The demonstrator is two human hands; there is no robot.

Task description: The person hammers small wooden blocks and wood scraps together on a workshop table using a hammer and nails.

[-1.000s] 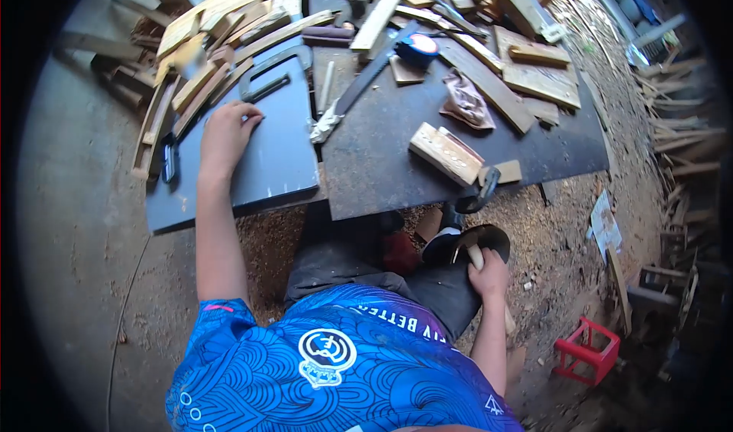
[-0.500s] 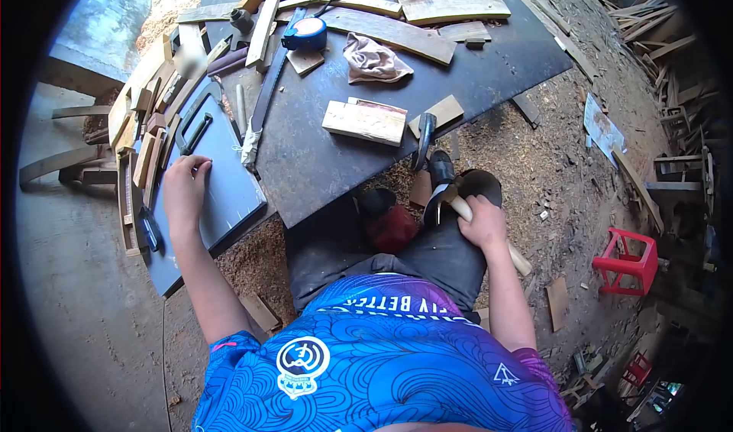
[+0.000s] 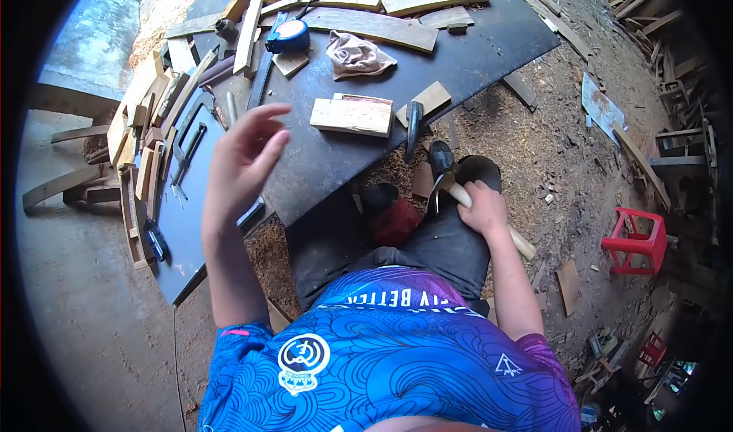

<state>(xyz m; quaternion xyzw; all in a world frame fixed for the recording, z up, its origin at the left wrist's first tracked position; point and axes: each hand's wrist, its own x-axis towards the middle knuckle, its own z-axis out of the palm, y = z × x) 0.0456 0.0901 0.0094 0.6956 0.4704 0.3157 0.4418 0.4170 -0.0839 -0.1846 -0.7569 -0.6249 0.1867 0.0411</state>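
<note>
— Where were your hands just then?

— My right hand was down by my knee, fingers wrapped round the wooden handle of the hatchet. Its head pointed at the ground beside my shoe, touching no wood. My left hand was up in the air over the near edge of the table, fingers spread and loose, with nothing in it.

— So nothing was being cut?

— Not at that moment, as far as I could judge. The block lay flat on the table, near the edge and well apart from the hatchet. I couldn't tell whether it had been worked at all.

— Any sign of work done?

— Sawdust and chips covered the ground around my legs, and offcuts were heaped along the far and left sides of the table. That looked like plenty of shaping behind me, though I couldn't say which piece it came from.

— And what else lay about?

— The tape and a rag sat further back, unused. The grey board lay beneath my raised hand, and a red stool stood off to my right. With the blade idle and no piece in my free hand, I'd call it a pause between cuts.
</note>
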